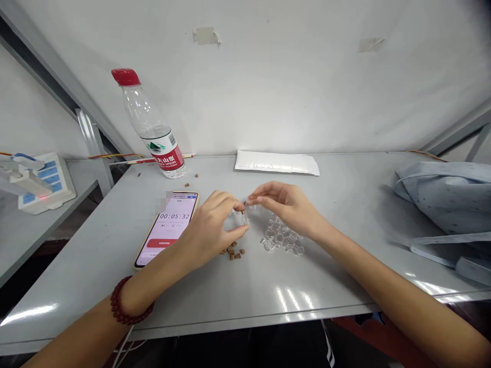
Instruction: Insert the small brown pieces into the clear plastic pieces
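At the middle of the worktop (215, 301), just off centre toward 8 o'clock, the left hand (213, 222) pinches a clear piece (245, 221) between thumb and fingers, with a brown bit (243, 211) at its upper end. Loose brown pieces (232, 251) lie at 6 o'clock, just below that hand. Toward 4 o'clock, the right hand (287, 207) has its fingertips drawn close together beside a small clear-and-brown item (251, 206); I cannot tell whether they grip it. A heap of clear pieces (279, 239) lies at 5 o'clock, under the right hand. The step in hand looks like fitting a brown bit to a clear piece, and the next move would seem to call for a steady left pinch and a light, well-aligned touch from the right fingertips.

Around them, from the left: a power strip (63, 179) with plugs in it at 9 o'clock; a red-capped bottle (164, 145), partly filled, at 10 o'clock; a phone (174, 217) at 8 o'clock, its screen reading 00:05:32; a flat white packet (276, 162) at 2 o'clock, by the rear edge; and pale blue-grey cloth (448, 197) at 3 o'clock. The white wall (268, 92) behind carries 2 tape scraps, at 11 o'clock and 1 o'clock.
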A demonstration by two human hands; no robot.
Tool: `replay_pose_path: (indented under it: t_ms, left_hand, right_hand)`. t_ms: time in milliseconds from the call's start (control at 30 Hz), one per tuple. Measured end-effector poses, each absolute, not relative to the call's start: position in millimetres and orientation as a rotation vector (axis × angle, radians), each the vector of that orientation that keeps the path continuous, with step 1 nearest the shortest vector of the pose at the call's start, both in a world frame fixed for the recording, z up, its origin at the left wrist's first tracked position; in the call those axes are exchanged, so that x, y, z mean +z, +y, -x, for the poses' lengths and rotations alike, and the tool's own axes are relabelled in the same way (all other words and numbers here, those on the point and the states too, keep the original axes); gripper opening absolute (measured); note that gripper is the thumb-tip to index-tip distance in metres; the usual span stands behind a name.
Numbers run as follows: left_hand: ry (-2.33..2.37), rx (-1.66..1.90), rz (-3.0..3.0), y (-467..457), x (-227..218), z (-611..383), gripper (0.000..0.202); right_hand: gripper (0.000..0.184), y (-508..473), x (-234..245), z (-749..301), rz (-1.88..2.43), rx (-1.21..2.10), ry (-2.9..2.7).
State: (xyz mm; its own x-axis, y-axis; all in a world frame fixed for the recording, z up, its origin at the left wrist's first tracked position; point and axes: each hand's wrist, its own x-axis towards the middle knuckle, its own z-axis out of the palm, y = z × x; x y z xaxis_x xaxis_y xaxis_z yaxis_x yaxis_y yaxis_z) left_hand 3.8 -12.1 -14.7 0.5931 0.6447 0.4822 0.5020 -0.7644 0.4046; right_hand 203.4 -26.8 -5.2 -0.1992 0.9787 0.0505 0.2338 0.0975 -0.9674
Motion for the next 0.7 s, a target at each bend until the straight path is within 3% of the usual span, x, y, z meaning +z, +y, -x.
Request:
replay_pose_path:
  t_ms: [100,167,233,367,700]
  left_hand:
    - [1.045,0.693,-2.603,-9.5,-19.0,-2.6,0.025]
    - [1.080,0.655,-2.610,-8.4,-18.7,-1.7,0.035]
    - [1.094,0.689,-2.610,-7.3,-15.2,0.1,0.037]
    - [1.086,0.703,-2.590,-5.0,-3.8,6.5,0.019]
    - [0.914,0.352,-2.540,-13.1,3.2,12.3,0.010]
  right_hand:
    - [0.013,-17.1,-8.6,-216.2,1.399,0.569,-1.787]
    - [0.016,-11.7,-13.5,-222.2,1.454,0.366,-1.983]
    - [0.018,-8.6,-18.4,-224.9,1.464,0.299,-2.161]
    - [0.024,-7.6,-23.9,-223.9,1.457,0.219,-2.300]
    - [0.036,-4.1,-31.5,-224.2,1.432,0.208,-2.403]
